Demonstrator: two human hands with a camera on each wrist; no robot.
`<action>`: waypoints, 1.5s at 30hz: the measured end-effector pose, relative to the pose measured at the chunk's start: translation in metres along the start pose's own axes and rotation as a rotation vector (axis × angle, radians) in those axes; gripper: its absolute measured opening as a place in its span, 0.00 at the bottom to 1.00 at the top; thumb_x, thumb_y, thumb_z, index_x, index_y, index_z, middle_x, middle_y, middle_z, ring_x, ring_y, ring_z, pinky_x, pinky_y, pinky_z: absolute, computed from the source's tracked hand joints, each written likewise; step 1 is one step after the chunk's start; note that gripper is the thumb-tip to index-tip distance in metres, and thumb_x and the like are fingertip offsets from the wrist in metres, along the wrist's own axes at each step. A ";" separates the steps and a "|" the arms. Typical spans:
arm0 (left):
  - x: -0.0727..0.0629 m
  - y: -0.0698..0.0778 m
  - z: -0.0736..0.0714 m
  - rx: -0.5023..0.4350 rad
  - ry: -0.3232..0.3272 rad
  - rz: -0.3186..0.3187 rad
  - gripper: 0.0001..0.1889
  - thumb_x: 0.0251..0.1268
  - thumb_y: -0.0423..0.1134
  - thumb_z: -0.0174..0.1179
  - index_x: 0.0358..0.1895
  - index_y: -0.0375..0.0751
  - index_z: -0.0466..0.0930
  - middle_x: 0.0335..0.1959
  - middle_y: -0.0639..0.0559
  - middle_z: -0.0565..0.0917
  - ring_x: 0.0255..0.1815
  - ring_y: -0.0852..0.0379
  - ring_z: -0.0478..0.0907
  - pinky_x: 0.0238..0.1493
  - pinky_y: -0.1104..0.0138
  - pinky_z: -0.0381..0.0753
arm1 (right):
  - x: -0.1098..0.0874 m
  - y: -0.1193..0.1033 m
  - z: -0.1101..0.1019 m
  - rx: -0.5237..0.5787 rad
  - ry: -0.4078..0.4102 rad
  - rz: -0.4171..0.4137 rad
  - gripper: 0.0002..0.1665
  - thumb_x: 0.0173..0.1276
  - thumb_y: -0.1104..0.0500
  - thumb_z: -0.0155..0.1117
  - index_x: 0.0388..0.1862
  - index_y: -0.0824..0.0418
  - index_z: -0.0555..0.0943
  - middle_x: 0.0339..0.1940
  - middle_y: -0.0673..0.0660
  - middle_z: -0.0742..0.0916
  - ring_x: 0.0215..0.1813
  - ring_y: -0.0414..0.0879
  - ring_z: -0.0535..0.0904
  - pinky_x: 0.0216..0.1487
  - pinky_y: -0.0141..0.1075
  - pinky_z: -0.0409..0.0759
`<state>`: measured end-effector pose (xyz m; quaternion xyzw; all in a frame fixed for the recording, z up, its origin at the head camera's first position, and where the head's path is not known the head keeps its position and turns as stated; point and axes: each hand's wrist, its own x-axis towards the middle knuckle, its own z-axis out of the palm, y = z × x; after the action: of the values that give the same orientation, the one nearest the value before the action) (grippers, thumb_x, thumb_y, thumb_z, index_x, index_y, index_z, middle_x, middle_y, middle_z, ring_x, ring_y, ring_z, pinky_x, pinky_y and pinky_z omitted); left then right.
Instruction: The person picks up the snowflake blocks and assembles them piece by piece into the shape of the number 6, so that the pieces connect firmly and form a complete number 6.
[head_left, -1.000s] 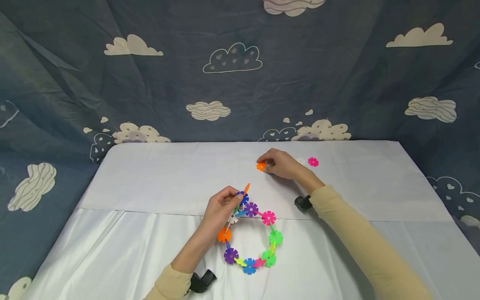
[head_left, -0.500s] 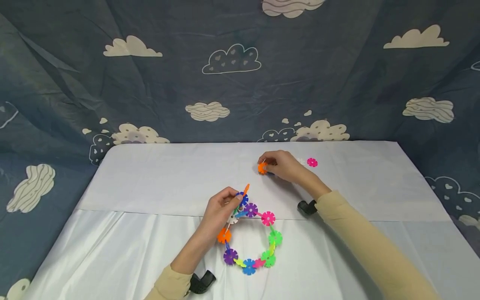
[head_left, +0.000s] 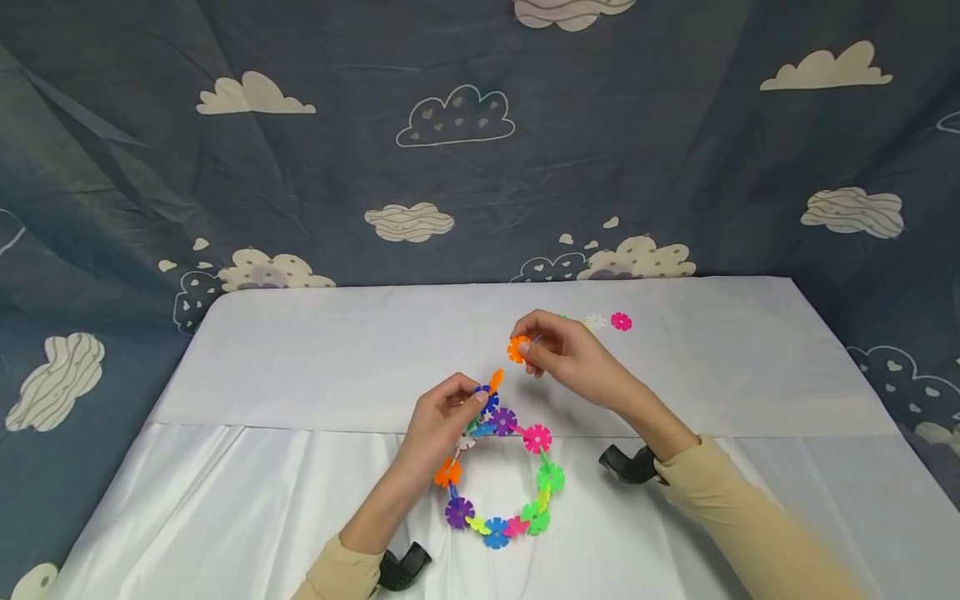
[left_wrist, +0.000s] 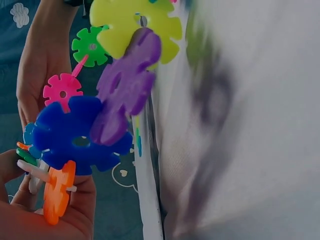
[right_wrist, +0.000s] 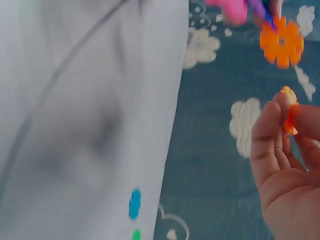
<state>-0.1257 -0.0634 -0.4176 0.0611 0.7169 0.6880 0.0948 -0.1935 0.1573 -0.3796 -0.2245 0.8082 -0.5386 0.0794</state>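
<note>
A ring of colourful notched plastic discs [head_left: 537, 437], slotted edge to edge, stands over the white cloth. My left hand [head_left: 442, 421] pinches it near its top, at a dark blue disc [head_left: 491, 400]; an orange disc [head_left: 496, 381] sticks up there, edge-on. Just beyond and to the right, my right hand [head_left: 577, 354] pinches a loose orange disc [head_left: 515, 349] between thumb and fingers. This disc [right_wrist: 290, 120] shows partly hidden by the thumb in the right wrist view. Large in the left wrist view are a blue disc [left_wrist: 65, 132], a purple disc [left_wrist: 125, 90] and a yellow disc [left_wrist: 145, 42] of the ring.
Behind my right hand, a pink disc [head_left: 621, 321] and a white disc [head_left: 596, 322] lie on the white-covered table [head_left: 337, 350], with a bit of a green disc [head_left: 563, 316] showing. A dark cloud-print curtain [head_left: 465, 183] hangs along the table's far edge.
My right hand has lifted the orange disc off the table and brought it nearer to my left hand, uncovering the white disc. The left hand has kept its hold on the ring.
</note>
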 end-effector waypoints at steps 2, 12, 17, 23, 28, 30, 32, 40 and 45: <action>-0.001 0.001 0.000 0.006 0.001 0.006 0.09 0.71 0.43 0.61 0.41 0.41 0.81 0.35 0.46 0.78 0.35 0.53 0.72 0.37 0.67 0.73 | -0.006 -0.004 0.005 0.020 0.004 -0.029 0.08 0.73 0.66 0.58 0.49 0.58 0.78 0.32 0.60 0.82 0.32 0.56 0.79 0.39 0.42 0.83; -0.002 0.001 0.001 -0.016 -0.012 0.048 0.08 0.70 0.42 0.61 0.40 0.40 0.82 0.32 0.48 0.77 0.30 0.55 0.70 0.32 0.70 0.70 | -0.017 -0.015 0.019 -0.042 0.053 -0.084 0.10 0.71 0.66 0.62 0.48 0.56 0.80 0.34 0.54 0.83 0.31 0.53 0.79 0.36 0.48 0.82; -0.002 0.002 0.002 -0.017 -0.004 0.078 0.07 0.71 0.40 0.61 0.39 0.39 0.82 0.33 0.47 0.78 0.28 0.56 0.70 0.30 0.70 0.70 | -0.020 -0.019 0.022 -0.003 0.087 -0.080 0.10 0.71 0.66 0.63 0.48 0.56 0.81 0.35 0.55 0.84 0.31 0.50 0.79 0.34 0.42 0.82; -0.002 0.001 0.001 -0.028 -0.034 0.080 0.08 0.71 0.41 0.60 0.39 0.39 0.80 0.34 0.47 0.77 0.31 0.56 0.71 0.34 0.69 0.71 | -0.021 -0.021 0.022 0.053 0.105 -0.022 0.09 0.71 0.67 0.62 0.48 0.60 0.82 0.30 0.62 0.83 0.29 0.52 0.79 0.33 0.39 0.82; -0.003 0.001 0.002 -0.017 -0.054 0.082 0.09 0.71 0.42 0.60 0.39 0.39 0.81 0.34 0.47 0.77 0.33 0.54 0.72 0.37 0.67 0.73 | -0.021 -0.023 0.020 0.026 0.089 0.004 0.09 0.70 0.67 0.62 0.47 0.59 0.82 0.27 0.57 0.83 0.28 0.51 0.78 0.33 0.43 0.82; -0.003 0.000 0.002 -0.011 -0.060 0.083 0.09 0.72 0.42 0.60 0.39 0.39 0.81 0.34 0.47 0.78 0.33 0.54 0.72 0.37 0.67 0.73 | -0.022 -0.023 0.020 -0.003 0.079 -0.014 0.09 0.70 0.66 0.63 0.47 0.57 0.82 0.30 0.55 0.83 0.29 0.50 0.78 0.33 0.43 0.82; -0.003 0.000 0.002 -0.005 -0.065 0.086 0.09 0.72 0.41 0.59 0.39 0.39 0.81 0.34 0.47 0.78 0.33 0.53 0.72 0.37 0.67 0.74 | -0.023 -0.023 0.020 -0.030 0.073 -0.042 0.10 0.69 0.66 0.64 0.47 0.56 0.82 0.33 0.54 0.83 0.30 0.50 0.79 0.34 0.43 0.82; -0.002 0.000 0.003 -0.010 -0.070 0.100 0.09 0.72 0.42 0.59 0.40 0.38 0.80 0.34 0.46 0.78 0.34 0.53 0.73 0.38 0.67 0.74 | -0.022 -0.021 0.024 0.047 0.093 -0.022 0.08 0.71 0.64 0.63 0.47 0.57 0.82 0.33 0.60 0.83 0.29 0.51 0.78 0.33 0.38 0.81; -0.002 -0.001 0.002 0.002 -0.059 0.095 0.09 0.73 0.42 0.58 0.40 0.39 0.80 0.34 0.47 0.77 0.34 0.53 0.72 0.37 0.68 0.73 | -0.023 -0.021 0.022 0.047 0.100 -0.035 0.08 0.71 0.63 0.63 0.47 0.57 0.82 0.33 0.60 0.83 0.29 0.50 0.78 0.33 0.38 0.81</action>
<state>-0.1232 -0.0617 -0.4183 0.1153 0.7109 0.6888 0.0830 -0.1592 0.1424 -0.3726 -0.2094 0.7943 -0.5693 0.0350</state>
